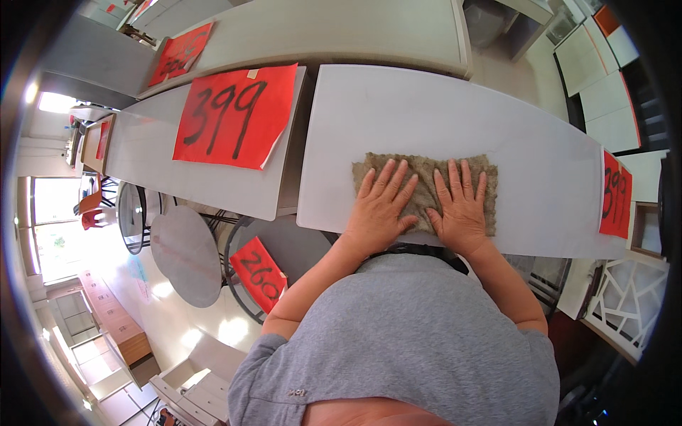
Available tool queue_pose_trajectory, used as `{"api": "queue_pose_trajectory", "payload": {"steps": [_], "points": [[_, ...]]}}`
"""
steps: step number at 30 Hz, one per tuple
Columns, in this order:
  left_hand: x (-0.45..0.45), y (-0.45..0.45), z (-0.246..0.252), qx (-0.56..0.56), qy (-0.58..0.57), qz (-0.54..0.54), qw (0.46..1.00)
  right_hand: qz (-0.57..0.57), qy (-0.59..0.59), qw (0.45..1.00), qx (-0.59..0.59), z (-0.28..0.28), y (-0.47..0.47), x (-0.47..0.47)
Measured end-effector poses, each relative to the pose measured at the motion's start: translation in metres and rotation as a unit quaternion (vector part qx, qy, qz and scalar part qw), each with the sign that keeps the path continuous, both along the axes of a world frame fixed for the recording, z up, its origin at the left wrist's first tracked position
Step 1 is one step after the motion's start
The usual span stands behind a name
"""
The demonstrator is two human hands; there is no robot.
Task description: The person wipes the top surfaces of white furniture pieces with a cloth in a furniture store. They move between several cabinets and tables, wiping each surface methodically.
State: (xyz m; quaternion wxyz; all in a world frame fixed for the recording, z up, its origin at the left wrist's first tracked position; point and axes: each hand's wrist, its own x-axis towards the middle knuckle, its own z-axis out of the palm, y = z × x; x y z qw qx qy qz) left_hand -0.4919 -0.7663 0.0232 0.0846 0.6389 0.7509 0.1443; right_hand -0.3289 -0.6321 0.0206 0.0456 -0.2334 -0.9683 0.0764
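Note:
A brownish-grey cloth (423, 183) lies spread and slightly wrinkled on a white table top (394, 117), near the edge closest to my body. My left hand (381, 207) rests palm down on the left part of the cloth, fingers spread and pointing away from me. Flat on the right part lies my right hand (461, 210), its fingers also apart. The two thumbs point toward each other with cloth showing between them. Neither hand grips the cloth.
Left of a narrow gap stands another white table (234, 183) with a red paper sign (234, 114). A second red sign (616, 194) hangs at the right end. Round tables (186, 255) stand at lower left; a long pale cabinet (330, 32) lies beyond.

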Motion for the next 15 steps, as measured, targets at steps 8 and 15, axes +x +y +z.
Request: {"api": "queue_pose_trajectory", "payload": {"steps": [8,15], "points": [[-0.054,0.027,-0.011,0.058,0.046,0.047,0.996,-0.008,0.024,0.999,0.03,-0.005,0.022,-0.06],[-0.103,0.057,-0.024,0.095,0.069,0.052,0.992,-0.038,0.017,0.998,0.054,-0.016,0.044,-0.108]]}}
